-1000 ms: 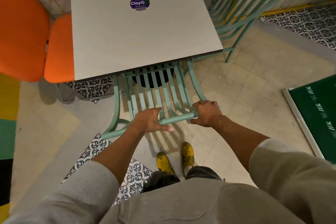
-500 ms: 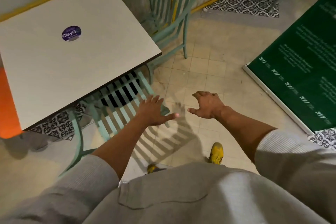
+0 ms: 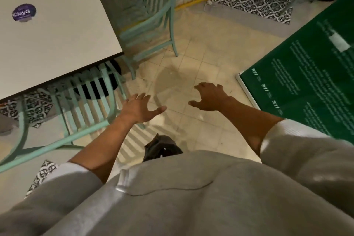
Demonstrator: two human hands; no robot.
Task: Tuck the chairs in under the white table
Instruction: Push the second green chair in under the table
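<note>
both hands, left (image 3: 139, 108) and right (image 3: 208, 96), hang spread and empty beside the white square bench (image 3: 57, 30), one mint slatted metal chair (image 3: 86, 97) tucked beneath it, so next grip the second mint chair (image 3: 153, 19) at the bench's far corner by its backrest and push straight

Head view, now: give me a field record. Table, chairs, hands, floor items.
table: white table, purple sticker on top
near chair: mint chair, seat under the table edge, backrest sticking out
side chair: second mint chair at the table's right side, by the wall
left hand: left hand open, empty, over the floor beside the near chair's backrest
right hand: right hand open, empty, over the floor tiles
floor: green board at right
</note>
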